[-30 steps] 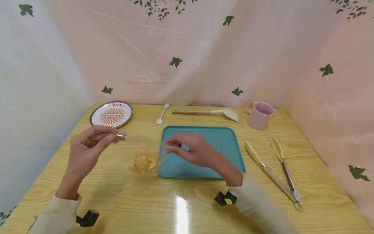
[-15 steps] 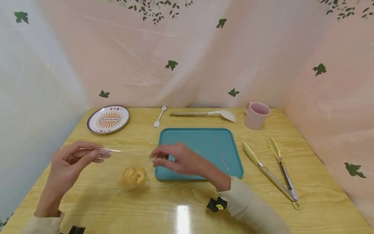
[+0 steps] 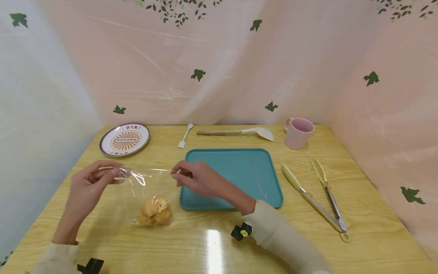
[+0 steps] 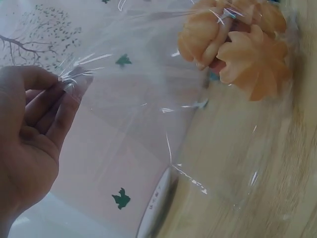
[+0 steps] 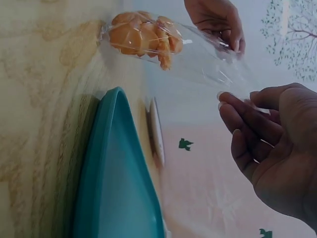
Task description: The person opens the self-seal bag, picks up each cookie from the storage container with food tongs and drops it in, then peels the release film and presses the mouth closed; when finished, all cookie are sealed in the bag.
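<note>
A clear plastic bag (image 3: 147, 190) hangs stretched between my two hands, its top edge nearly level. Several golden-brown, ridged pastries (image 3: 155, 211) sit at its bottom, close over the wooden table. My left hand (image 3: 90, 182) pinches the gathered top left corner between thumb and fingers; in the left wrist view, creases fan out from that pinch (image 4: 74, 82). The opposite top corner is pinched by my right hand (image 3: 202, 179), which overlaps the left part of the teal tray (image 3: 232, 153) in the head view. In the right wrist view the pastries (image 5: 141, 34) show bunched together at the bag's bottom.
On the tray lies a thin silvery strip (image 3: 258, 179). Yellow-tipped tongs (image 3: 318, 203) rest spread at the right. Along the back are a patterned plate (image 3: 124, 140), a small white spatula (image 3: 186, 136), a wooden-handled turner (image 3: 236, 132) and a pink mug (image 3: 298, 134).
My right hand has moved left from over the tray towards the bag's corner. The bag now appears spread out, and its pastries sit nearer to me in the head view.
</note>
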